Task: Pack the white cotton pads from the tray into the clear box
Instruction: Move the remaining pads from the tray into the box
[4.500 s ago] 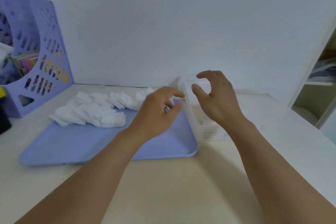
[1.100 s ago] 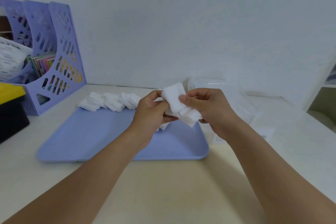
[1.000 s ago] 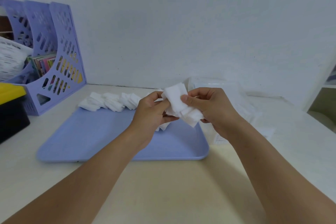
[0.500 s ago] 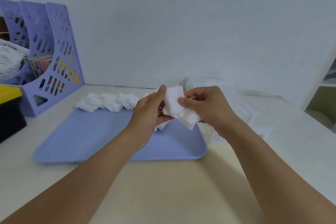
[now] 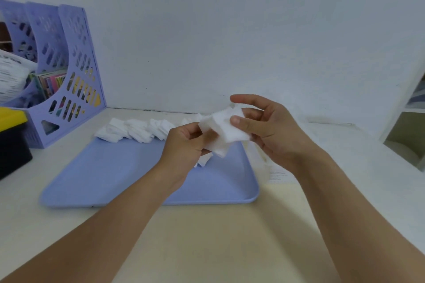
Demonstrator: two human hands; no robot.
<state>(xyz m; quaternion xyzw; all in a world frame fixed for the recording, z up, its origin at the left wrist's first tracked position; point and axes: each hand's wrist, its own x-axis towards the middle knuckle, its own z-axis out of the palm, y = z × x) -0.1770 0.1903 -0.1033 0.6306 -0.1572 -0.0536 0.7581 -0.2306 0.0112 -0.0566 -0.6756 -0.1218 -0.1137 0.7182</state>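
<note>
Your left hand (image 5: pixel 186 145) and right hand (image 5: pixel 266 126) meet raised, both pinching one wad of pads (image 5: pixel 222 132); forearms converge.

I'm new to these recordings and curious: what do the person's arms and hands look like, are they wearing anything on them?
Both arms are bare right down to the frame edge: no sleeves show. The left hand and right hand wear no gloves, and I see no rings, watch or wristband. Nails look short and unpainted. No markings or cables anywhere on them.

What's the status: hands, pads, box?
Both hands, left and right, hold a stack of pads above the tray. More pads wait along its far edge. Box mostly hidden behind right hand.
</note>
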